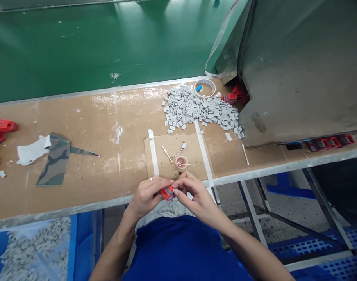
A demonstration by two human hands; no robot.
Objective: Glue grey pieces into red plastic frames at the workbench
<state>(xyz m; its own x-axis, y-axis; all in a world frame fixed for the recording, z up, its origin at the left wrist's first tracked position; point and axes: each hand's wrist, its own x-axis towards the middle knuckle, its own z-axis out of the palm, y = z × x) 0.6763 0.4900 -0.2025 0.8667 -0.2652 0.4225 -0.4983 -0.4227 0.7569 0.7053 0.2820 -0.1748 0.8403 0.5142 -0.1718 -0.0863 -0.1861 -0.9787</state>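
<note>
The small red plastic part [167, 192] sits pinched between both hands just off the near edge of the desk [87, 128], over the person's lap. Held out there, past the metal rim, it has nothing beneath it; a slip of the fingertips would likely send it down onto the blue clothing or through to the floor, where the blue crates [319, 246] stand. The grip looks fine and narrow, so a twist from one side could also pop a small piece loose, though whether a grey piece is already seated on it cannot be told.

The left hand [147, 195] curls around the part from the left, thumb and forefinger closed on it, a ring showing on one finger. The right hand [193, 191] comes in from the right with fingers bent, tips pressed against the part's right end. Both wrists hang low, forearms angling in from below.

Just beyond the hands, a small pink dish [181, 162] with a swab resting across it stands on a cardboard sheet [175, 154]; a careless forward reach could tip it. The heap of grey chips [200, 109] lies farther back, near a tape roll [204, 88]
</note>
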